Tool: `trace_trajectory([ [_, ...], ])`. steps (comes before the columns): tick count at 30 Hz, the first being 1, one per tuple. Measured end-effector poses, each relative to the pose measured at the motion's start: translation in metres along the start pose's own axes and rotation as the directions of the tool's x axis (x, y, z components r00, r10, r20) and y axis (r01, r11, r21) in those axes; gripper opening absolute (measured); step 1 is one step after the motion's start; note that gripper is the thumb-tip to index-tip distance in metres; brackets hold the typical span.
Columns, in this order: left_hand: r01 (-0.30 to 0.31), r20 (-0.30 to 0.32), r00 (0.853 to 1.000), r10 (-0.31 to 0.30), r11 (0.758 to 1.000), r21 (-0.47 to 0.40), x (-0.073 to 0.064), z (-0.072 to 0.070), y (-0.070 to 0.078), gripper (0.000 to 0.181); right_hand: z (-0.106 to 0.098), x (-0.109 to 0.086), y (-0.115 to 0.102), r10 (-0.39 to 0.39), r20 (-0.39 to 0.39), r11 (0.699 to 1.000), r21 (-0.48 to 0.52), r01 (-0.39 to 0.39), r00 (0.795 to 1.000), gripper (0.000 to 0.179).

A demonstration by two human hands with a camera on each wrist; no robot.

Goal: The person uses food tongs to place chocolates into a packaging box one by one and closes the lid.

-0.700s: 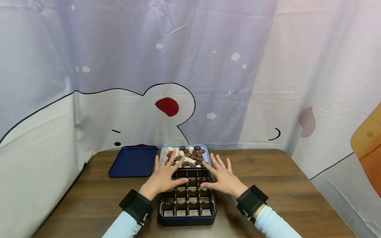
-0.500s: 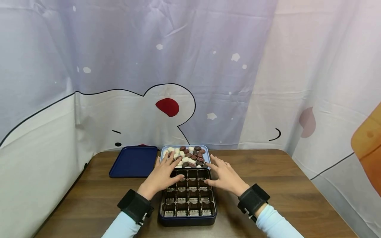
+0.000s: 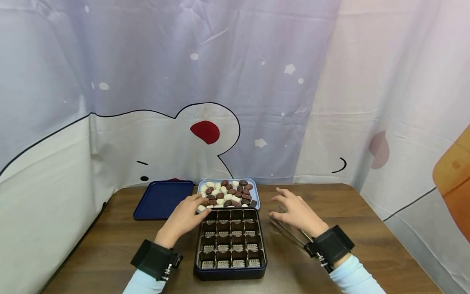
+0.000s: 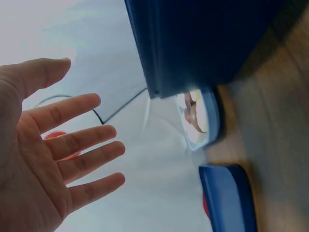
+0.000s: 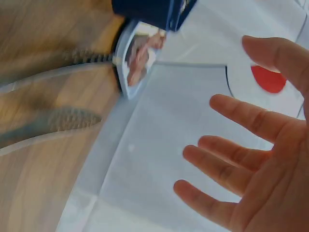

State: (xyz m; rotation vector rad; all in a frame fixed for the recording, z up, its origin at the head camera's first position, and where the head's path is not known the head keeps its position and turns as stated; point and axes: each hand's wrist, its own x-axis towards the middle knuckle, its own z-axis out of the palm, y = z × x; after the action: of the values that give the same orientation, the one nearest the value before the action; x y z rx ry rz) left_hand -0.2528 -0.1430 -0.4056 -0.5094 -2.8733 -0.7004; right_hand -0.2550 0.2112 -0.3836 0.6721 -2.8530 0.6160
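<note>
A dark blue box [image 3: 230, 274] with a brown divided insert, its compartments bare, stands at the middle of the table. Behind it lies a light blue tray [image 3: 256, 191] of white, brown and dark chocolates [image 3: 228, 195]. My left hand [image 3: 185, 215] hovers at the box's far left corner, fingers extended and holding nothing, as the left wrist view also shows. To the right of the box, my right hand [image 3: 300, 213] is above a pair of clear tongs [image 3: 288, 232], partly hiding them. In the right wrist view its fingers are spread, apart from the tongs [image 5: 72, 120].
A dark blue lid or shallow tray [image 3: 164, 200] lies at the back left of the wooden table [image 3: 367, 245]. A printed curtain [image 3: 271, 102] hangs directly behind the table's far edge.
Both hands have moved apart from above the box. The left has gone left and the right has gone right, over the tongs, which now show. The box and tray stay put.
</note>
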Motion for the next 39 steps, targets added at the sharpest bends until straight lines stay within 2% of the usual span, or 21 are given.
trace_trajectory([
  [4, 0.053, 0.026, 0.998, -0.051, 0.994, -0.098, -0.008, 0.003, -0.009, 0.055, -0.01, -0.009, 0.012, 0.105, 0.082, 0.995, -0.003, -0.105, 0.991, 0.057],
  [10, 0.117, 0.085, 0.992, -0.097, 0.955, -0.272, -0.018, 0.014, -0.019, 0.071, -0.006, -0.02, 0.025, 0.281, 0.253, 0.959, -0.054, -0.277, 0.926, 0.086],
  [12, 0.12, 0.107, 0.99, -0.092, 0.945, -0.303, -0.02, 0.017, -0.02, 0.074, 0.001, -0.023, 0.028, 0.308, 0.268, 0.951, -0.075, -0.299, 0.913, 0.084],
  [14, 0.12, 0.131, 0.988, -0.081, 0.938, -0.326, -0.022, 0.02, -0.019, 0.076, 0.008, -0.025, 0.031, 0.316, 0.27, 0.949, -0.097, -0.301, 0.909, 0.08],
  [19, 0.159, 0.192, 0.977, -0.09, 0.909, -0.386, -0.022, 0.029, -0.02, 0.082, 0.021, -0.028, 0.036, 0.33, 0.252, 0.943, -0.136, -0.305, 0.91, 0.068],
  [23, 0.183, 0.235, 0.968, -0.085, 0.881, -0.437, -0.022, 0.037, -0.024, 0.087, 0.028, -0.028, 0.04, 0.323, 0.23, 0.944, -0.146, -0.295, 0.918, 0.062],
  [29, 0.222, 0.312, 0.948, -0.063, 0.832, -0.509, -0.026, 0.045, -0.034, 0.09, 0.036, -0.029, 0.045, 0.272, 0.189, 0.958, -0.15, -0.246, 0.944, 0.061],
  [33, 0.241, 0.343, 0.938, -0.048, 0.803, -0.545, -0.026, 0.049, -0.038, 0.09, 0.036, -0.028, 0.045, 0.232, 0.132, 0.966, -0.143, -0.214, 0.964, 0.045],
  [39, 0.253, 0.361, 0.932, -0.04, 0.784, -0.567, -0.026, 0.052, -0.041, 0.092, 0.034, -0.02, 0.04, 0.172, 0.026, 0.975, -0.147, -0.166, 0.985, 0.034],
])
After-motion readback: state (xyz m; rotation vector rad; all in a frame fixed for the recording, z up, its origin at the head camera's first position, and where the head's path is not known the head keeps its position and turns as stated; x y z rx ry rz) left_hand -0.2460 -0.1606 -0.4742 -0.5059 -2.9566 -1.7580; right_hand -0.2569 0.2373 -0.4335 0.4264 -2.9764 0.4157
